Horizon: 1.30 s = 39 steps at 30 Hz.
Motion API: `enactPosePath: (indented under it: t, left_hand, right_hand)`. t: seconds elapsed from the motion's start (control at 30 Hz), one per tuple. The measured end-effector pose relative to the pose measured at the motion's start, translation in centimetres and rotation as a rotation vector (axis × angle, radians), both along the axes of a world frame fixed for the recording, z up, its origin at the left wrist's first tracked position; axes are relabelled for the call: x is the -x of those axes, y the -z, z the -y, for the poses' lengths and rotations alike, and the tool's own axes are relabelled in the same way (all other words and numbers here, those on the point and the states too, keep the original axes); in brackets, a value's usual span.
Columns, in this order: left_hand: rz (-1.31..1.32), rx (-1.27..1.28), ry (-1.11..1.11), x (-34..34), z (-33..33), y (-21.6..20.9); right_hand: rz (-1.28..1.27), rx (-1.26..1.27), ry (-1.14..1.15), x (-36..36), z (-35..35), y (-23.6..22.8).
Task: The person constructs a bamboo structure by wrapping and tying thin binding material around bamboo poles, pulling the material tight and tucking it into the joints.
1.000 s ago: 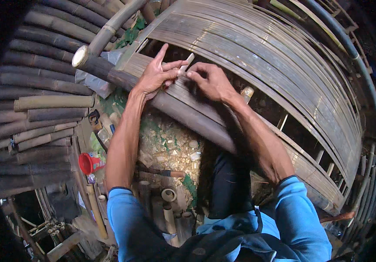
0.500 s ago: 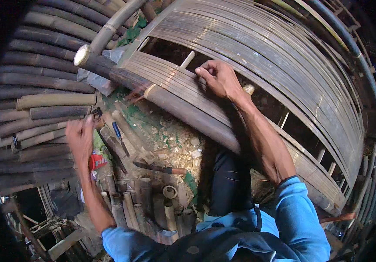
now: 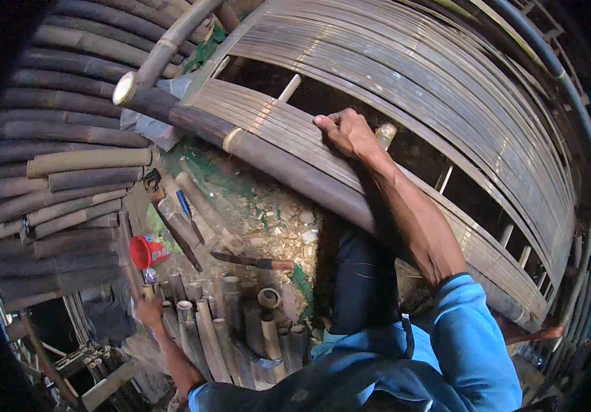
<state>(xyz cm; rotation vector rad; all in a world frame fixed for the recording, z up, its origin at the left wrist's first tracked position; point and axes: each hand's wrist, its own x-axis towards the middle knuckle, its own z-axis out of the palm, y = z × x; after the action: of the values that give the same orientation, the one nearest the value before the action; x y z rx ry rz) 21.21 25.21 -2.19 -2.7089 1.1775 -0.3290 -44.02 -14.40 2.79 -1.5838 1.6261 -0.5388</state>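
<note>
Right hand curled, pressing bamboo slats, left hand low among bamboo stubs, grip unclear

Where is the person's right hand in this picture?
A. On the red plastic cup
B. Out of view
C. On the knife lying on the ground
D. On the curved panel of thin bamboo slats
D: the right hand rests, fingers curled, on the curved panel of thin bamboo slats, far from the red plastic cup.

left hand – too small, grip unclear | right hand – fingertips hidden behind bamboo slats
</note>
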Motion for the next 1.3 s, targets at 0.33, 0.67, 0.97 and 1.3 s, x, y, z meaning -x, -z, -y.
enactPosePath:
  t: [0.33,0.67,0.97,1.3]
  left_hand:
    - [-1.976,0.420,0.041,32.6,34.0,-2.1]
    - [-2.414,0.554,0.850,37.2,35.6,-15.9]
    - [-2.241,0.768,-0.312,27.4,34.3,-1.9]
    - [-1.205,0.194,0.821,46.5,19.2,0.1]
  right_hand:
    - [-0.056,0.175,-0.010,0.0,-0.2,0.5]
    - [-0.021,0.235,-0.010,0.0,-0.6,1.0]
    - [-0.099,0.310,0.013,0.9,-1.8,-0.1]
    - [-0.260,0.140,0.360,21.0,-18.4,-4.5]
